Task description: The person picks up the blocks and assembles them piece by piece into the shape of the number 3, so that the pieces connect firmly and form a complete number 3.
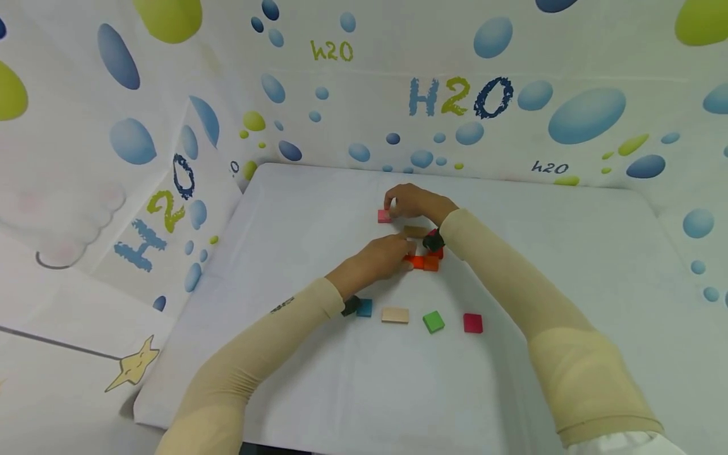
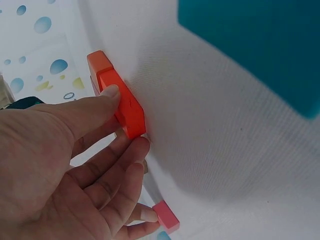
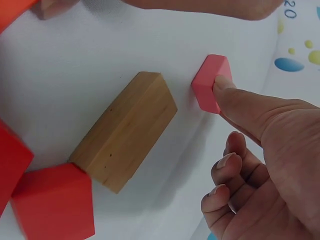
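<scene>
pink block (image 1: 383, 216) is at the far side of the cluster on the white table (image 1: 307, 208). it looks small, light and stiff, likely painted wood, so not fragile; its smooth faces could slide a little under dry fingertips. two opposite sides look like the best hold, thumb against one and forefinger against the other.

the right hand (image 1: 418, 201) pinches it that way: thumb flat on one face, forefinger mostly hidden behind, the other fingers curled loosely and apart from it. whether it rests on the table or is just lifted, i cannot tell. the wood block (image 3: 125, 132) lies near it, not touching, with two red blocks (image 3: 55, 205) beyond.

the left hand (image 1: 381, 256) grips the orange block (image 2: 131, 112), thumb on its face, fingertips at its end and behind. this one should handle alike, light and hard; a darker orange block (image 1: 431, 263) sits against its far end. nearer the person lie a blue block (image 1: 364, 308), pale block (image 1: 395, 315), green block (image 1: 433, 321) and crimson block (image 1: 473, 323).
</scene>
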A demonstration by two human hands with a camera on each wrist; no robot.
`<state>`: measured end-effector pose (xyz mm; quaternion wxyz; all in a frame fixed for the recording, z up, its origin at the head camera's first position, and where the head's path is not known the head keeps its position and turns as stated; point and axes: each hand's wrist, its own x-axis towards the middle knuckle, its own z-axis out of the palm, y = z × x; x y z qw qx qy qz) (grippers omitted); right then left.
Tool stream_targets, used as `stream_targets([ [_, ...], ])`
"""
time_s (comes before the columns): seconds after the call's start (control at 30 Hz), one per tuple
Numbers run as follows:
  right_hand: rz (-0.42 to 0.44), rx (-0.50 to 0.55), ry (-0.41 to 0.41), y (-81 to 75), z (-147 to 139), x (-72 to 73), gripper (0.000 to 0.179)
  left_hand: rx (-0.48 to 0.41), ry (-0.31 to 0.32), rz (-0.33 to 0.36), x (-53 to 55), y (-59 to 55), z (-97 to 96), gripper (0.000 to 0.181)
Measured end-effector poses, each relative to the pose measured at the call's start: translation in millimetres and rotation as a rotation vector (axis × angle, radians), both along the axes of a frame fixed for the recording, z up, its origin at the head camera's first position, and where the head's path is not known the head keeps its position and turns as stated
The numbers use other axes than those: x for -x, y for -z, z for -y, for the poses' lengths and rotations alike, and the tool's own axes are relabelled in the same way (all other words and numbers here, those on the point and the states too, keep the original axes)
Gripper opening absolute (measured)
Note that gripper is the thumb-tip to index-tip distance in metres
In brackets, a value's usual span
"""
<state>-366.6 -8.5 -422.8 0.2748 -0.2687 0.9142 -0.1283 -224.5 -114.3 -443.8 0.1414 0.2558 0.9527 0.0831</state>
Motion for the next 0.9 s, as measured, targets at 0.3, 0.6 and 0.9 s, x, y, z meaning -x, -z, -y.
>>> stream_targets([
  [0.3, -0.001, -0.037, -0.025, -0.9, -10, -0.3, 0.026, -0.011, -0.008, 0.006, -0.9, -1.0, -1.6, 0.026],
  [0.6, 0.025, -0.032, -0.033, -5.2, -19, -4.3, 0.026, -0.025, -0.019, 0.019, 0.6, -1.3, -0.9, 0.028],
  [0.9, 0.039, -0.033, -0.043, -5.7, -23, -7.9, 0.026, -0.051, -0.012, 0.013, -0.8, -5.7, -0.7, 0.027],
])
